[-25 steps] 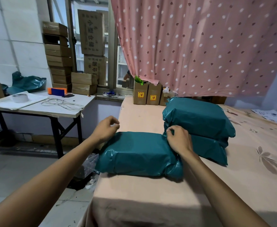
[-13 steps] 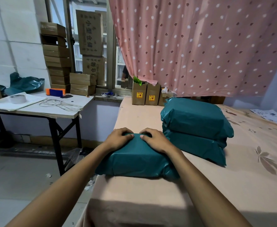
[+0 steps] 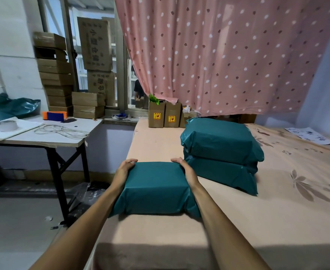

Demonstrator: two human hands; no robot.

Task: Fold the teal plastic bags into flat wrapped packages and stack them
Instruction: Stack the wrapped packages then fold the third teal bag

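Note:
A flat teal wrapped package [image 3: 155, 189] lies near the front left edge of the peach-covered bed [image 3: 257, 221]. My left hand [image 3: 123, 171] clasps its left side and my right hand [image 3: 187, 171] clasps its right side, fingers curled over the far corners. Just behind and to the right, two more teal packages are stacked: the top one [image 3: 220, 141] rests on the lower one [image 3: 224, 175]. My right hand is close to the lower one's front left corner.
A white folding table [image 3: 43, 137] stands to the left with a tape roll [image 3: 6, 125], a coiled cable [image 3: 63, 130], cardboard boxes [image 3: 57, 75] and loose teal bags [image 3: 16, 107]. Small brown cartons [image 3: 164, 115] sit at the bed's head below a pink curtain [image 3: 228, 55]. Papers [image 3: 310, 135] lie far right.
My hands slid apart from the middle of the package's far edge to its left and right sides. The package now looks squarer and tighter, its loose ends tucked in.

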